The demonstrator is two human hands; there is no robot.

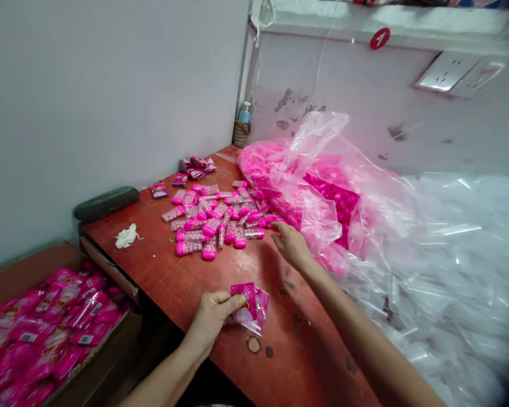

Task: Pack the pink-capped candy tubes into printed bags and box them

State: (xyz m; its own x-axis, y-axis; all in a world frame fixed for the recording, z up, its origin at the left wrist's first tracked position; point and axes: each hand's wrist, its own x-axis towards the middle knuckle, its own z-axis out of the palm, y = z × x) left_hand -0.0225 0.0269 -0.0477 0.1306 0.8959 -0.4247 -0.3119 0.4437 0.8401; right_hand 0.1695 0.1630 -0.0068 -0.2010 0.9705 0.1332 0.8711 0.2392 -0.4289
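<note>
My left hand (214,314) is closed near the front edge of the table, thumb pressing on a few flat pink printed plastic sleeves (249,308) that fan out to the right. Farther off, my right hand (290,243) reaches to the right end of a pile of small clear candy tubes (212,226). These tubes have bright pink caps and hold small pale pink balls. The fingers of that hand look apart, close to several pink caps; whether they touch one is not clear. Behind the tubes lie small stacks of the same sleeves (198,167).
An open clear bag (322,135) of pink pieces bulges at the back right. Clear plastic pieces (458,282) heap up on the right. At lower left stands a carton (110,339) of wrapped pink packs. A dark case (106,204) and crumpled tissue (127,236) lie at the left edge.
</note>
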